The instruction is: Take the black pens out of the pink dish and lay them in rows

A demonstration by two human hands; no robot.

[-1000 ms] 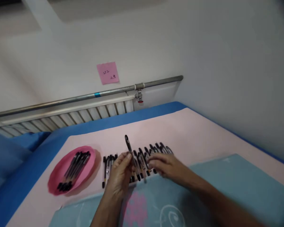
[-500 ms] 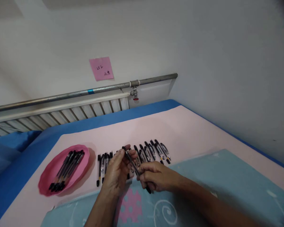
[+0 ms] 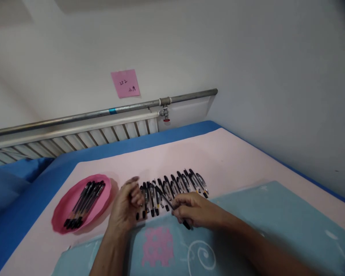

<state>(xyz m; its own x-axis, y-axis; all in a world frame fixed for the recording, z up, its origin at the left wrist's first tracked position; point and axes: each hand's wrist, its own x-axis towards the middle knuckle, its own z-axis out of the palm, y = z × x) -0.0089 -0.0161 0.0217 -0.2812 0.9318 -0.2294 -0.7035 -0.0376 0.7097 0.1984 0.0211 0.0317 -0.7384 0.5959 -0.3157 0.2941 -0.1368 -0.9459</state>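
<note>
The right hand (image 3: 197,214) holds one black pen (image 3: 164,196), thumb and fingers closed round its lower half. The pen slants from far left to near right, its upper end over the row of pens (image 3: 184,184) and its lower tip poking out below the fingers, over the far edge of the mat (image 3: 261,214).

The left hand (image 3: 125,207) hangs at the left end of that row with its fingers loosely curled and one fingertip raised. It is blurred, so I cannot tell whether it grips anything.

The row lies on the pink sheet (image 3: 218,153), just beyond the mat. Its pens lie side by side, each pointing near to far. About a dozen show. Blur and the two hands in front prevent an exact count.

To the left, well apart from the row, is one pink plate (image 3: 70,201). It holds a bundle of black pens (image 3: 84,203), roughly seven, lying close together and slanted. They overlap too much to count surely.

The mat is teal, with one pink patch and one white swirl near the arms. A blue cloth (image 3: 25,207) shows under the sheet at the left and far sides.

On the far wall are one pink note (image 3: 125,83), one grey pipe (image 3: 103,112) and one radiator (image 3: 74,138) under it.
</note>
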